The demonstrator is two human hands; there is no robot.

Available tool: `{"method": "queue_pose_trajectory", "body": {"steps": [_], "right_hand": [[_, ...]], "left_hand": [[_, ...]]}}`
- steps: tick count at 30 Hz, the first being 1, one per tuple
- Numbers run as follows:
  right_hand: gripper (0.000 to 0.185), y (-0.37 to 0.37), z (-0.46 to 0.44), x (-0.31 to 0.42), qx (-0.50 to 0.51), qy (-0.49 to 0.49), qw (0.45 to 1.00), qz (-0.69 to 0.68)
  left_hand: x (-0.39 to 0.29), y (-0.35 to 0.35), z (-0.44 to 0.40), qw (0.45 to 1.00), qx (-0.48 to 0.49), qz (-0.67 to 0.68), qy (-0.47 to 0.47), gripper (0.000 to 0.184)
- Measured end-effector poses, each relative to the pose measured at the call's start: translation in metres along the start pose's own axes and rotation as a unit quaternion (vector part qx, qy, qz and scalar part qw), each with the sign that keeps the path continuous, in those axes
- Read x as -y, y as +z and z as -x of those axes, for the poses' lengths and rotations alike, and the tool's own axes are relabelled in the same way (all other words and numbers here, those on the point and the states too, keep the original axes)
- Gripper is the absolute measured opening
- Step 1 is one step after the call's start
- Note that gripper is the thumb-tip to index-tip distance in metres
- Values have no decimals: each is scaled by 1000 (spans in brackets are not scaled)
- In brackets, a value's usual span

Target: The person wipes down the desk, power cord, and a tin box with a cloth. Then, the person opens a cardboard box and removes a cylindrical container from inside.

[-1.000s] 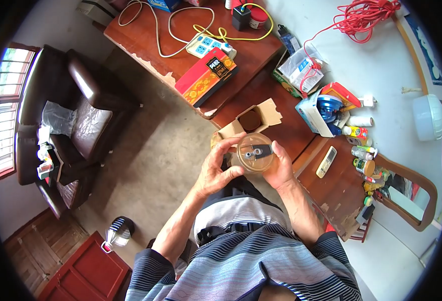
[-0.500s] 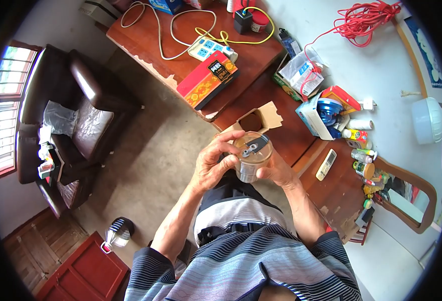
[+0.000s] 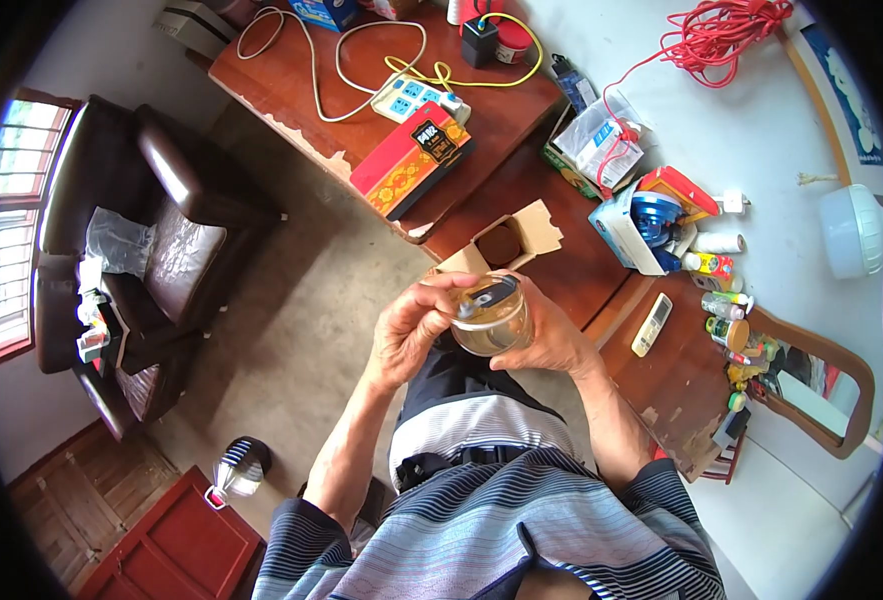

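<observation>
Between my hands, above my lap, is a clear lidded cup (image 3: 496,325) with a dark strip and small light fittings on its top. My right hand (image 3: 554,335) wraps around the cup's side, thumb towards me. At the lid's left edge, the bent fingers and thumb of my left hand (image 3: 411,325) grip the cup; the fingertips partly cover the top. Just beyond the hands stands an opened cardboard box (image 3: 533,232) with its flap raised and a dark round hollow inside.
A red patterned box (image 3: 413,160) and a power strip (image 3: 406,98) with cables lie on the brown table. To the right are a remote control (image 3: 652,325), several bottles and a framed mirror (image 3: 829,395). A dark armchair (image 3: 176,240) stands at left.
The cup has moved slightly left and tipped, so more of its side faces me. Both hands have shifted with it, keeping hold.
</observation>
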State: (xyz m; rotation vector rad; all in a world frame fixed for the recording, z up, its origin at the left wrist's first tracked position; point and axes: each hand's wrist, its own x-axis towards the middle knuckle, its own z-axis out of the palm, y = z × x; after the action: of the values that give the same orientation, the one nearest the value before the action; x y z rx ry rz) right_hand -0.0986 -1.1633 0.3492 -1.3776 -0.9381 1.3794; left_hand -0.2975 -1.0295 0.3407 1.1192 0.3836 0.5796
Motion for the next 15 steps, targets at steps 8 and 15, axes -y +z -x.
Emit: {"method": "queue_pose_trajectory", "body": {"steps": [8,15], "right_hand": [[113,2,0,-3,-3,2,997,-71],[119,-2,-5,-6,7,-2,994,-110]], "left_hand": [[-11,2,-11,991,54,-103,69,15],[-26,-4,-32,975,92,-170,112,24]]}}
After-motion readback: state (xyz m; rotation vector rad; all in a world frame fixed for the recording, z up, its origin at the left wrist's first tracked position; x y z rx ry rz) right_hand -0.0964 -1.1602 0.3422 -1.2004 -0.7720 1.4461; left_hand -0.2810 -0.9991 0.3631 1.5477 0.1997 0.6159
